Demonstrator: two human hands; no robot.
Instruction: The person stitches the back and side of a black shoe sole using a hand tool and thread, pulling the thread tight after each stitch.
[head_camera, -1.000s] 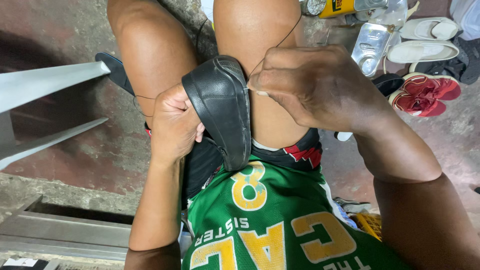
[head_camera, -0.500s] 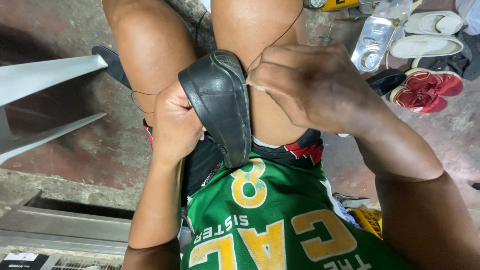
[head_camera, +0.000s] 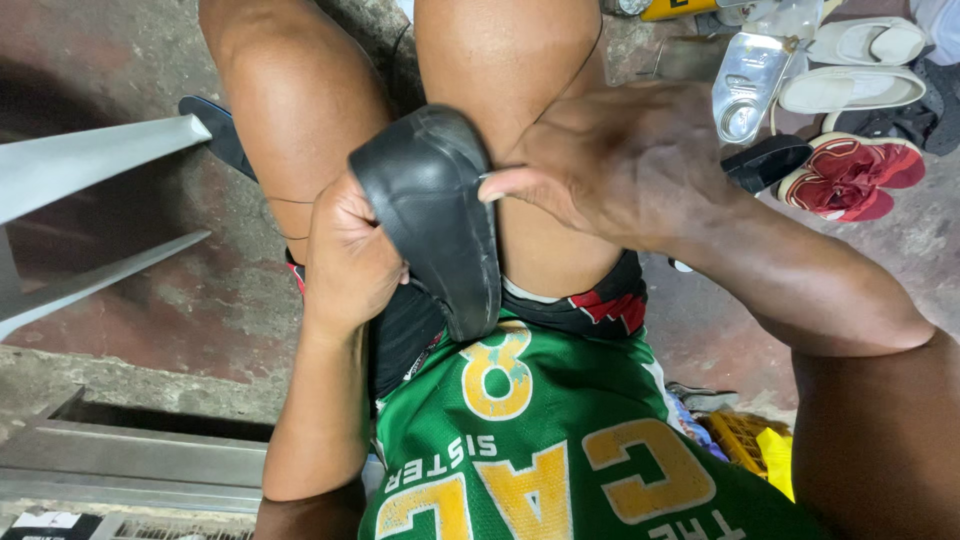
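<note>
nearest the camera is a green jersey with yellow print, and above its hem the dark shorts with a red patch. the black shoe lies in the lap between the two bare thighs, sole side up, its heel end down toward the jersey and its toe end up by the knee. the left hand is clamped on the shoe's left edge, fingers curled under it and thumb against the sole. the right hand sits at the shoe's upper right edge, thumb and fingers pinched together and touching the rim; whether they hold something thin there is too small to tell. to the left stand pale metal bars over a stained concrete floor. farther off on the right lie a pair of red shoes, then white shoes and a clear one beside them.
</note>
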